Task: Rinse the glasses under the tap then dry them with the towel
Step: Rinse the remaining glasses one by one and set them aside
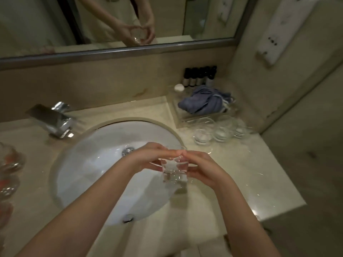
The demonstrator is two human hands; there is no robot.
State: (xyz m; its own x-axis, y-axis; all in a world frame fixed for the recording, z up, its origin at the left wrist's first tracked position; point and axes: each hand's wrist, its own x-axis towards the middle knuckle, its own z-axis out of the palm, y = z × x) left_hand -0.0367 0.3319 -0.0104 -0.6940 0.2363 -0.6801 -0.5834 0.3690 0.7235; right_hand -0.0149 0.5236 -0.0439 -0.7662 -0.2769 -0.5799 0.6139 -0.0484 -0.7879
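Both hands, left hand (148,156) and right hand (200,168), cup one glass (174,169) over the sink's (89,156) three-o'clock rim (drips fall inside); towel (202,102) waits at one o'clock.

The glass (174,168) is clear and wet-looking. The sink (92,164) is glossy white ceramic, the tap (53,120) polished metal, the counter (232,173) shiny pale stone, perhaps marble. The towel (204,101) is soft blue cloth.
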